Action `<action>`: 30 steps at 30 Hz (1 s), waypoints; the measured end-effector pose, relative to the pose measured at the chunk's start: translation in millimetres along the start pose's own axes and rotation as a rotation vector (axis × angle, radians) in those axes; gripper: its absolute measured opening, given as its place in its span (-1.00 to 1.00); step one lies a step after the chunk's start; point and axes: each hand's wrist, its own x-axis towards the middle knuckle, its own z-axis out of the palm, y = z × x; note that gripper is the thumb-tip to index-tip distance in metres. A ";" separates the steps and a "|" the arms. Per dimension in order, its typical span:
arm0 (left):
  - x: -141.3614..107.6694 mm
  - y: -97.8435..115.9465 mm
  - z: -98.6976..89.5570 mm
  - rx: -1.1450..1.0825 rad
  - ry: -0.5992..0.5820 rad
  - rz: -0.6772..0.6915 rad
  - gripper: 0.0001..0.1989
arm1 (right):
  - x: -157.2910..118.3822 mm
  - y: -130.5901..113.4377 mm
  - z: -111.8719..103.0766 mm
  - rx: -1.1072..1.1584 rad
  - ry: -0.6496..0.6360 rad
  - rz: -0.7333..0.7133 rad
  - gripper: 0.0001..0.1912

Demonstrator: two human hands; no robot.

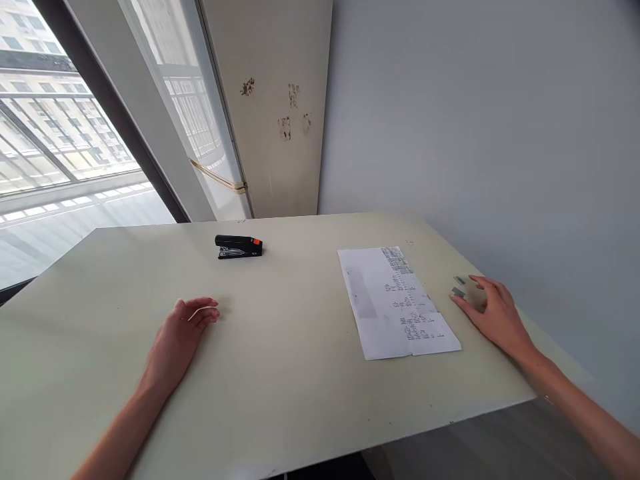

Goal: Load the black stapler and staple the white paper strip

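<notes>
R hand is empty, thumb & fingers spread w/ a gap b/w them, in the head view, the only one. They arch round two small grey pcs lying flat nr the R edge of the pale table, by the wall. Thumb tip is right at the nearer pc; can't tell if it touches.

L hand is empty too, fingers loosely curled & apart, over the L part of the table. Beyond it, well apart, sits a black stapler w/ an orange patch. B/w the hands, closer to the R, lies a printed white sheet, slightly creased.

For a clean pickup, I'd judge: pinch w/ fingertips, not flat pads, as thin pcs give little to hold. Close thumb & index evenly, low to the surface, w/ light pressure. Draw pcs inward, not toward the edge, or they may drop off. Keep the wrist clear of the sheet. L hand isn't needed for this.
</notes>
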 end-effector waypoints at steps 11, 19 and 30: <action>-35.3 -5.1 -7.7 0.111 0.004 0.082 -0.55 | 25.7 7.3 15.3 0.081 -0.073 -0.105 -0.40; -57.9 -3.0 -10.5 0.157 0.013 0.098 -0.50 | 15.2 -4.3 17.8 0.036 0.011 -0.125 -0.45; -81.1 -4.6 -17.7 0.139 -0.004 0.109 -0.42 | -10.3 -19.7 15.5 -0.041 0.044 -0.160 -0.49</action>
